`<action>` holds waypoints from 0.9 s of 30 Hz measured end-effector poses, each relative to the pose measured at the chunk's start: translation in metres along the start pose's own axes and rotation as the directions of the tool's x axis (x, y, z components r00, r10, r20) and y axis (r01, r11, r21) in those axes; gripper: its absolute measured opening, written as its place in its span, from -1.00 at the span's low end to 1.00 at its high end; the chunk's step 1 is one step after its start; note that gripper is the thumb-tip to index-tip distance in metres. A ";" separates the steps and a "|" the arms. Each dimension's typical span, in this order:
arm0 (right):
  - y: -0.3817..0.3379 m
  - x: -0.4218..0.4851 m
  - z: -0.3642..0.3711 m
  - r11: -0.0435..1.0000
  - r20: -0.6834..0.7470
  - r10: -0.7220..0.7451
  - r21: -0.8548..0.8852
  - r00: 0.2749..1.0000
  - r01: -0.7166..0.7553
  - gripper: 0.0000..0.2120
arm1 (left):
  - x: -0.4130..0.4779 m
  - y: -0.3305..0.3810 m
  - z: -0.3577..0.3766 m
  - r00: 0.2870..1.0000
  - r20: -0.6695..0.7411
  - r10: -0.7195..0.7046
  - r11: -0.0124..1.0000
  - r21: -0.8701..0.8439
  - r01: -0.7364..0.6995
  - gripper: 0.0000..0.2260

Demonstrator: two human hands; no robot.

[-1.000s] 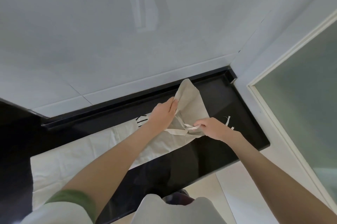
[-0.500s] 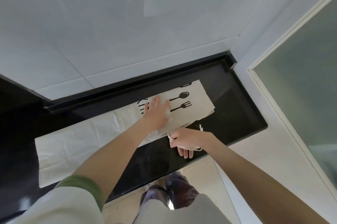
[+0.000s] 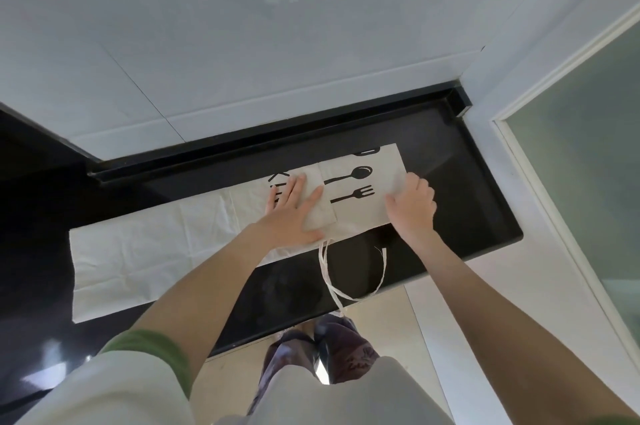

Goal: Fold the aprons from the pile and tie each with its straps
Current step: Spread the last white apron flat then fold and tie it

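A cream apron [image 3: 156,251] with a black spoon and fork print lies folded into a long strip on the black countertop [image 3: 460,203]. My left hand [image 3: 294,213] presses flat on its middle, fingers spread, beside a folded-over flap. My right hand [image 3: 412,206] rests on the strip's right end with its fingers curled at the cloth's edge; whether it pinches the cloth is unclear. A thin cream strap [image 3: 349,272] loops from the near edge of the apron across the counter and hangs over the front.
A white tiled wall [image 3: 242,61] rises behind the counter's raised black back edge. A white frame with frosted glass [image 3: 588,165] stands to the right. The counter's front edge is near my legs, with pale floor [image 3: 384,327] below.
The lifted right end of the apron has been laid down flat, showing the print. My right hand let the strap go near the front edge and moved up onto the apron's right end.
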State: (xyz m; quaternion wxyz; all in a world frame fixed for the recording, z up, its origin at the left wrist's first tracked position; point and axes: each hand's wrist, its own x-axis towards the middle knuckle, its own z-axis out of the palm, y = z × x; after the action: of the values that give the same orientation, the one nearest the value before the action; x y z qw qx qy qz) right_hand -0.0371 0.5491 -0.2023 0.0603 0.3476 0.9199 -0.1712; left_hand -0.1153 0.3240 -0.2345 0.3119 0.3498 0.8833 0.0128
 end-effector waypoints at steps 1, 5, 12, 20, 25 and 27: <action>0.007 0.004 0.000 0.996 0.029 0.088 -0.014 0.996 -0.087 -0.56 | -0.002 -0.001 0.003 1.000 -0.021 0.020 1.000 -0.002 -0.020 -0.16; 0.029 0.016 0.002 0.968 0.162 0.160 0.166 0.974 -0.186 -0.66 | -0.009 0.000 0.015 0.982 -0.100 0.161 0.978 0.146 -0.146 -0.06; 0.048 0.016 0.001 0.919 0.112 0.102 0.368 0.988 -0.137 -0.86 | -0.006 -0.012 0.025 0.953 -0.129 0.275 0.928 0.293 -0.228 -0.21; 0.036 0.019 -0.004 0.992 -0.082 0.118 0.061 0.990 -0.113 -0.68 | -0.007 -0.005 0.022 0.925 -0.134 0.356 0.907 0.288 -0.307 -0.43; -0.013 0.011 0.013 0.860 0.099 -0.510 0.059 0.855 0.506 -0.52 | 0.018 0.052 0.010 0.951 -0.036 0.307 0.922 0.257 -0.288 -0.49; -0.019 0.011 0.036 0.801 0.247 -0.558 -0.090 0.792 0.592 -0.40 | 0.024 0.062 0.007 0.962 -0.054 0.266 0.946 0.206 -0.250 -0.47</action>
State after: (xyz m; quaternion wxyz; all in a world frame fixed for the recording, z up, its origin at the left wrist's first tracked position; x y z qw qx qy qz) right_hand -0.0586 0.5299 -0.2335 0.1291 0.0246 0.9812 -0.1414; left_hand -0.0865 0.3840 -0.2383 0.2352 0.4908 0.8387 -0.0201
